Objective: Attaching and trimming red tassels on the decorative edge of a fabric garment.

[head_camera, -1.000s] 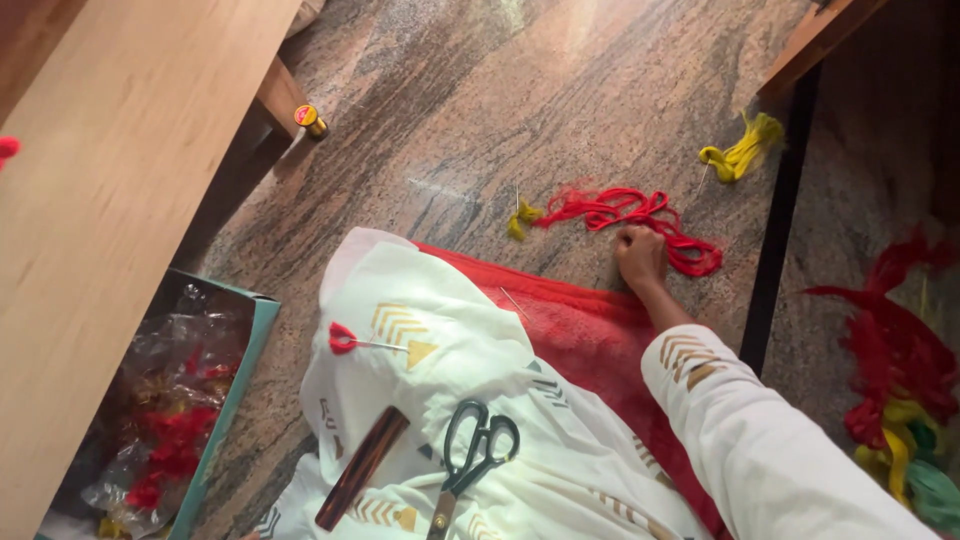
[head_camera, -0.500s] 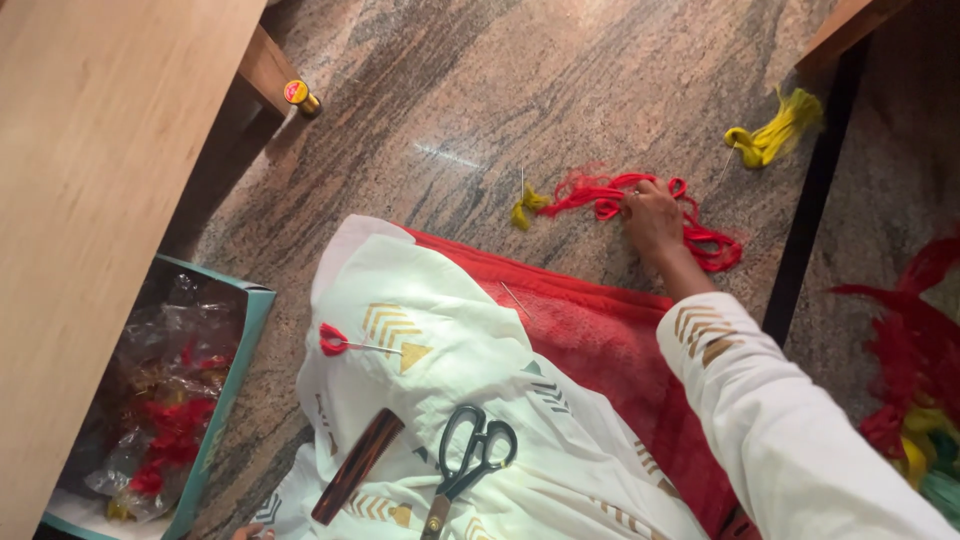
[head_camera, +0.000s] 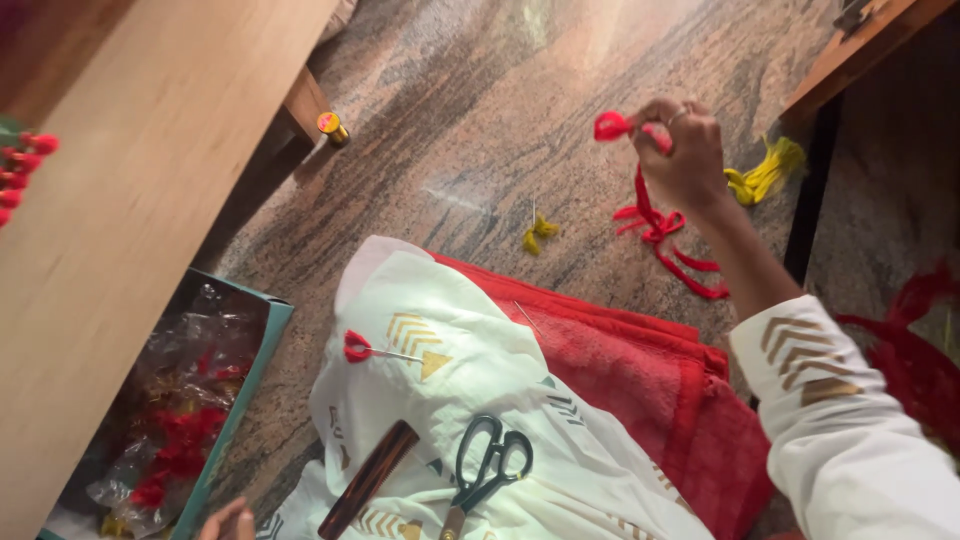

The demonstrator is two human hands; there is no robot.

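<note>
- Far left of my right hand I see a pale wooden table (head_camera: 130,230) filling the corner, with small red tufts (head_camera: 22,165) at its outer edge.
- Below the table, a teal-rimmed box (head_camera: 245,385) sits on the floor holding crinkled clear plastic bags (head_camera: 175,410) of red and yellow bits.
- My left hand (head_camera: 228,523) only shows as fingertips at the bottom edge, just beside the box; I cannot tell whether it holds anything.
- On my lap, a white cloth with gold chevrons (head_camera: 440,400) carries a needle with a red tassel (head_camera: 362,348), a dark brown wooden stick (head_camera: 368,480) and black-handled scissors (head_camera: 485,470), all down and left of my right hand.
- A small yellow thread spool (head_camera: 331,125) with a round red and yellow label on its end stands on the floor by the table leg, level with my right hand and well to its left.
- A little yellow tuft (head_camera: 540,235) lies on the floor, below and left of my right hand.
- My right hand (head_camera: 682,150) is raised and pinched closed on a red thread strand (head_camera: 650,205); a loop sticks out at the fingertips and the rest trails beneath the hand to the floor.
- A red folded cloth (head_camera: 640,380) lies under my forearm.
- A yellow thread bundle (head_camera: 765,175) lies just right of my hand, beside a dark furniture leg (head_camera: 805,200).
- The floor (head_camera: 480,120) is polished brown-grey veined stone.
</note>
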